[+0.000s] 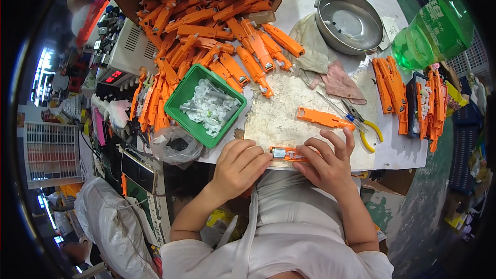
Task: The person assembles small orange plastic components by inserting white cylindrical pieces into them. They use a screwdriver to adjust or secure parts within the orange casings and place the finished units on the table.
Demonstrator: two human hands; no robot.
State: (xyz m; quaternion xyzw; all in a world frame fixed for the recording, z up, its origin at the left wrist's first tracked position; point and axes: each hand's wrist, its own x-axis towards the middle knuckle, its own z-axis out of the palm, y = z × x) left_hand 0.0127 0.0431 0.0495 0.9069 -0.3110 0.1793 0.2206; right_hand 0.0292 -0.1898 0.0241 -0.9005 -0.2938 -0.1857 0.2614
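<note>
The person works at the near edge of the tabletop (271,108), where an orange housing (294,153) with a silvery cylindrical part at its left end lies lengthwise between the two hands. The left hand (240,165) has its fingers bent together, their tips grasping the housing's left end — its thumb is hidden. The right hand (328,163) grasps the other end between thumb and nearest fingers, with the remaining fingers raised clear of it. Just beyond those raised fingers lies a second orange piece (323,118); to its right are a screwdriver (355,118) and yellow-handled pliers (373,125). A green bin (192,130) of whitish parts stands toward the tabletop's left edge, a heap of orange pieces (199,32) beyond it, and a round metal pan (356,47) near the far right corner.
</note>
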